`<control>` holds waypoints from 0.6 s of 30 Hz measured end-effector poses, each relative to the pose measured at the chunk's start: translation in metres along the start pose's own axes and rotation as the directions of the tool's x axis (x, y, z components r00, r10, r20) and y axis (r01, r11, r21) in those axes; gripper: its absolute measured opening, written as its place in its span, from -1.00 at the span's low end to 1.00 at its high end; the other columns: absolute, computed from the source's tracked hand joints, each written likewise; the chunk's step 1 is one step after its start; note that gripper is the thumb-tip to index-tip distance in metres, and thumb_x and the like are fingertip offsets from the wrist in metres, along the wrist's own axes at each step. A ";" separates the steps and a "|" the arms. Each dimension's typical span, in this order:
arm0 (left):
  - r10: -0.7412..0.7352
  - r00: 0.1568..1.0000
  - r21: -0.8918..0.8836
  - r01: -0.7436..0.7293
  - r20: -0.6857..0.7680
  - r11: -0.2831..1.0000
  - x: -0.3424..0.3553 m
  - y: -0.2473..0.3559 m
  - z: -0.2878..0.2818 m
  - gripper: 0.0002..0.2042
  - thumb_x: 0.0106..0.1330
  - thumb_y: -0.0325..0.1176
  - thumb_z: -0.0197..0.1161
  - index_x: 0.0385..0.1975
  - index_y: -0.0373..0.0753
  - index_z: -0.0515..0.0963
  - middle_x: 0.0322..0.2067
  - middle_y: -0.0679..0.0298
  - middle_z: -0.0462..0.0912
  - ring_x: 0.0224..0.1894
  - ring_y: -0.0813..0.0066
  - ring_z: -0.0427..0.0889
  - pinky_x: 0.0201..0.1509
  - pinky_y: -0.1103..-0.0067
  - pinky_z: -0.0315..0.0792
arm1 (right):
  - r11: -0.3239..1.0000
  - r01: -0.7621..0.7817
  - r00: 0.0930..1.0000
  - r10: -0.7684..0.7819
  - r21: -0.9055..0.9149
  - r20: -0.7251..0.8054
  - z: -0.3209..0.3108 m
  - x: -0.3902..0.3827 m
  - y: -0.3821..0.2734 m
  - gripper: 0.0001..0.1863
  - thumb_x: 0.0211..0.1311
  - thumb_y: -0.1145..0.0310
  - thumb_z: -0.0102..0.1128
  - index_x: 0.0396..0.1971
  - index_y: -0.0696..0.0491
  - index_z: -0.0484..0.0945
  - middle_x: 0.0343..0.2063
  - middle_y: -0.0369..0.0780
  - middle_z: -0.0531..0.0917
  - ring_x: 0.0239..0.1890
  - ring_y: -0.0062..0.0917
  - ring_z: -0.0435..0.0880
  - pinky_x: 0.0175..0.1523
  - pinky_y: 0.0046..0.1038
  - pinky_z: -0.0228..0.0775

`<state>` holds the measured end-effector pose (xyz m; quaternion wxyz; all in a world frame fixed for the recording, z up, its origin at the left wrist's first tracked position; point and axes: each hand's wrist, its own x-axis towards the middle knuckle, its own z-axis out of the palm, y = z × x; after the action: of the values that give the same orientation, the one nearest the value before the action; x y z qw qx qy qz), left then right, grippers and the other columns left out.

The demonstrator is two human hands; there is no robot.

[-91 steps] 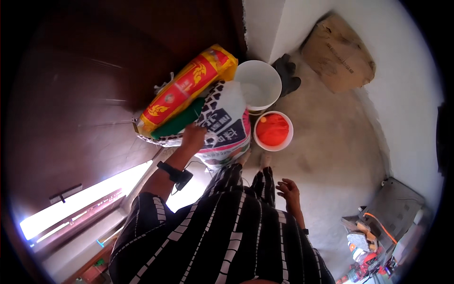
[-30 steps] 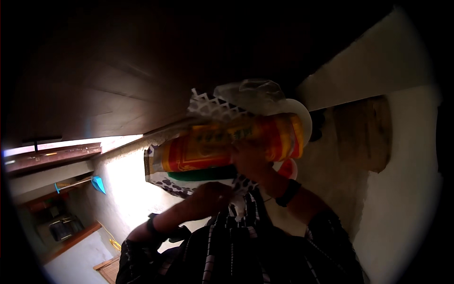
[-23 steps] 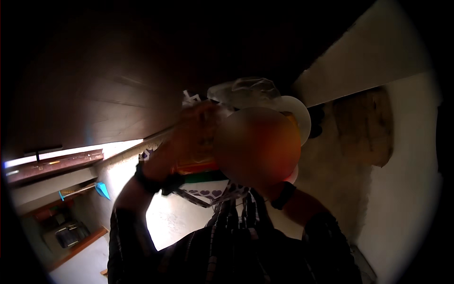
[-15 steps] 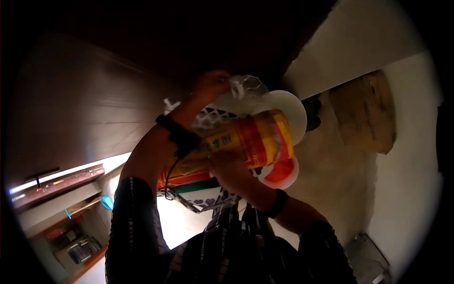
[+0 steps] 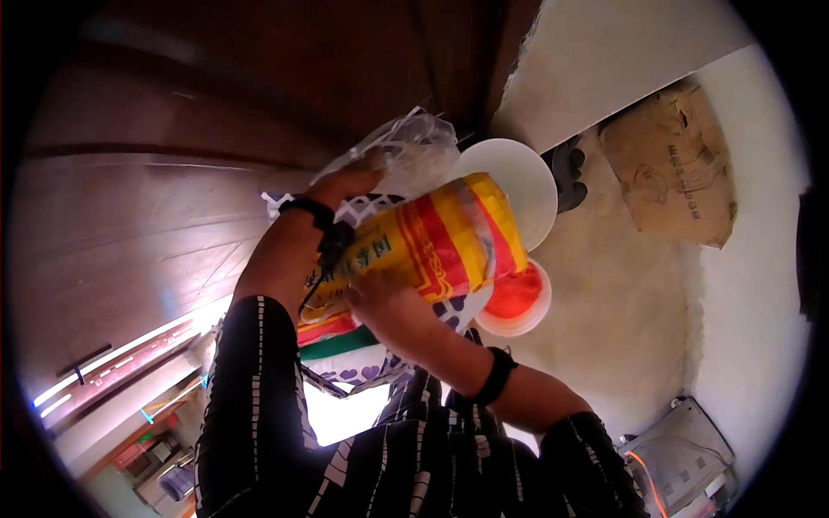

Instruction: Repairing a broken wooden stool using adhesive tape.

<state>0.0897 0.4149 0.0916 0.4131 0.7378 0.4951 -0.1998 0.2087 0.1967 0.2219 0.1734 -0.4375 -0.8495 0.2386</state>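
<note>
The glossy yellow-and-red plastic package [image 5: 445,246] lies to the lower left of the large round white bucket [image 5: 528,186]. Its long axis slants; the creased upper end points toward the bucket and overlaps its rim in view. Left of the bucket, the left hand [image 5: 350,181] overlaps the crinkled clear plastic bag [image 5: 414,147]; whether it pinches cannot be determined. The right hand [image 5: 384,300] has bent fingers against the package, grip unconfirmed. That hand and a black wrist device [image 5: 335,242] partly hide the package's lower end.
</note>
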 end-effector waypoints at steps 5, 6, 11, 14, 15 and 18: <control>0.135 0.991 0.062 -0.134 -0.015 0.989 -0.031 0.004 -0.011 -0.48 0.25 -0.43 -0.03 0.25 -0.08 0.11 0.26 0.09 0.08 0.29 0.19 0.09 0.34 0.49 0.03 | 0.997 -0.005 0.986 0.018 0.075 -0.166 0.012 0.000 0.000 -0.79 -0.04 0.39 0.16 -0.35 0.10 0.52 -0.36 -0.23 0.53 -0.24 -0.44 0.51 -0.15 -0.44 0.42; 0.130 0.991 0.066 -0.129 -0.025 0.990 -0.039 0.006 -0.014 -0.48 0.25 -0.43 -0.03 0.25 -0.08 0.11 0.26 0.09 0.08 0.29 0.19 0.09 0.34 0.49 0.03 | 1.000 -0.014 0.983 0.017 0.020 -0.182 0.012 0.001 -0.001 -0.79 -0.05 0.39 0.17 -0.35 0.09 0.53 -0.37 -0.24 0.54 -0.24 -0.45 0.52 -0.15 -0.44 0.41; 0.170 0.983 0.098 -0.163 -0.073 0.982 -0.083 0.042 -0.032 -0.57 0.24 -0.47 0.00 0.15 -0.06 0.29 0.12 0.06 0.32 0.12 0.19 0.34 0.17 0.49 0.25 | 0.999 -0.004 0.978 0.014 0.046 -0.209 0.010 -0.002 0.008 -0.78 -0.08 0.40 0.20 -0.33 0.01 0.55 -0.39 -0.26 0.56 -0.25 -0.44 0.53 -0.16 -0.45 0.41; 0.205 0.968 0.169 -0.180 -0.145 0.969 -0.114 0.041 -0.039 -0.61 0.25 -0.46 0.01 0.10 -0.08 0.35 0.03 0.07 0.43 0.01 0.24 0.46 0.06 0.50 0.34 | 0.999 0.004 0.968 0.007 0.044 -0.250 0.004 -0.001 0.005 -0.76 -0.05 0.39 0.09 -0.30 0.06 0.55 -0.36 -0.22 0.54 -0.16 -0.39 0.49 -0.06 -0.39 0.35; 0.231 0.958 0.252 -0.184 -0.173 0.950 -0.125 0.039 -0.042 -0.63 0.26 -0.46 0.01 0.09 -0.11 0.37 -0.01 0.08 0.47 -0.05 0.28 0.49 0.01 0.51 0.37 | 1.000 -0.004 0.968 0.007 0.011 -0.252 0.006 0.001 0.005 -0.70 -0.01 0.40 0.07 -0.20 0.03 0.53 -0.28 -0.21 0.55 -0.13 -0.39 0.48 -0.01 -0.37 0.31; 0.196 0.943 -0.020 -0.209 -0.269 0.978 -0.154 0.067 -0.038 -0.66 0.28 -0.44 0.00 0.06 -0.18 0.37 -0.05 0.10 0.49 -0.07 0.35 0.51 -0.02 0.55 0.38 | 0.987 -0.093 0.976 0.064 -0.130 -0.211 0.011 -0.001 0.015 -0.66 0.06 0.41 0.03 -0.10 0.02 0.48 -0.15 -0.17 0.53 -0.03 -0.38 0.43 0.08 -0.32 0.25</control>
<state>0.0793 0.3469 0.2501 0.3790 0.7947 0.4721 -0.0438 0.2133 0.2007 0.2048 0.2199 -0.5040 -0.8236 0.1391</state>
